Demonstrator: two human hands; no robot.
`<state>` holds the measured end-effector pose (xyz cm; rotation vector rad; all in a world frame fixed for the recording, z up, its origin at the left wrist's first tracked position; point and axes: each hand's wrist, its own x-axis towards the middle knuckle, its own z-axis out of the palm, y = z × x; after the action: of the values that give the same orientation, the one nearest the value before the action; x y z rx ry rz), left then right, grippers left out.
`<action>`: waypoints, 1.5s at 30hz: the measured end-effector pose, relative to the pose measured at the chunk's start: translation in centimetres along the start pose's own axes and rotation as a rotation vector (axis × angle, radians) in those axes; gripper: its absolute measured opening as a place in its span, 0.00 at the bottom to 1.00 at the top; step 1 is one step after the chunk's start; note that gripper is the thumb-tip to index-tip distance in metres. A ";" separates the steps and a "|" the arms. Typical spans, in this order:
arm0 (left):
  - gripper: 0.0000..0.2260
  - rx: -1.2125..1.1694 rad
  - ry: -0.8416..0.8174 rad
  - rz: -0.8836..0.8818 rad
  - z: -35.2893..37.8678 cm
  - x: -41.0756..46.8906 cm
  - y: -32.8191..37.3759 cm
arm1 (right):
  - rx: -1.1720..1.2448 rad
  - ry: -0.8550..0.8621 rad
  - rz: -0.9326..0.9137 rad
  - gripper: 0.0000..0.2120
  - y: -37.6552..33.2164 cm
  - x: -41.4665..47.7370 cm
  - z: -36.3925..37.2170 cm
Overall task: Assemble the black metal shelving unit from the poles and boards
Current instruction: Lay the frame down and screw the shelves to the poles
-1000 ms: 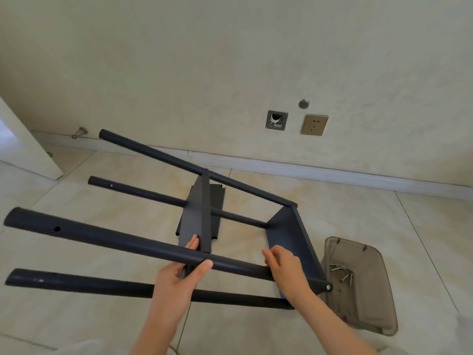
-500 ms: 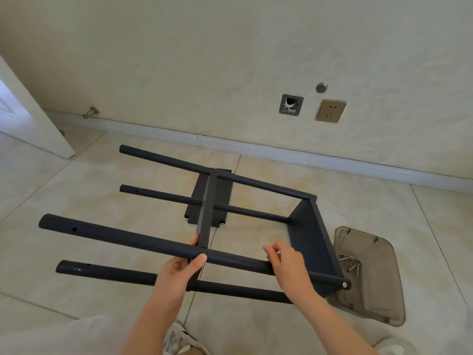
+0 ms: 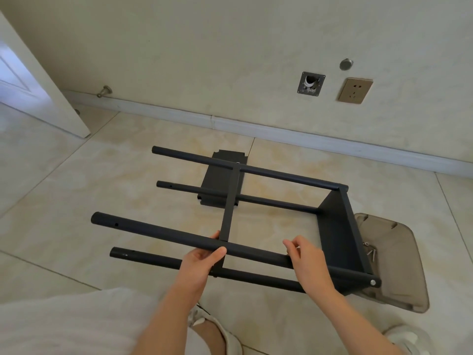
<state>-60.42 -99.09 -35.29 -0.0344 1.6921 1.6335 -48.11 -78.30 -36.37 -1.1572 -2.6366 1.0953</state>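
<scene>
above tiled floor [image 3: 102, 175], left grip [image 3: 202, 262] and right grip [image 3: 307, 260] both curl round near pole [image 3: 158, 230].

floor [image 3: 102, 175]: beige tiles | black board [image 3: 215, 179] lying flat | smoky plastic tray [image 3: 399, 265] holding screws [image 3: 371, 253]

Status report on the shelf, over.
Left hand grips near pole at middle board. Right hand holds same pole. Spare board on floor; tray with screws alongside.

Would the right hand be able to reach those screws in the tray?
Probably, after releasing the pole: the screws lie uncovered in the tray just beyond the end board, near the right hand.
</scene>
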 end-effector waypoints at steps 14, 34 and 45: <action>0.14 -0.025 0.039 -0.135 0.8 1.3 -2.6 | 0.058 0.013 0.100 0.13 2.7 0.0 1.3; 0.20 1.048 0.289 -0.146 0.6 2.4 -1.0 | 0.074 -0.045 0.136 0.14 3.3 -0.9 2.6; 0.54 2.123 -0.047 0.373 2.1 6.2 3.6 | -0.068 -0.135 0.161 0.14 2.9 0.2 2.5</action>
<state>-65.60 -93.74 -35.27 1.2955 2.5444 -0.6291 -47.24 -78.33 -40.12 -1.3776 -2.7412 1.1571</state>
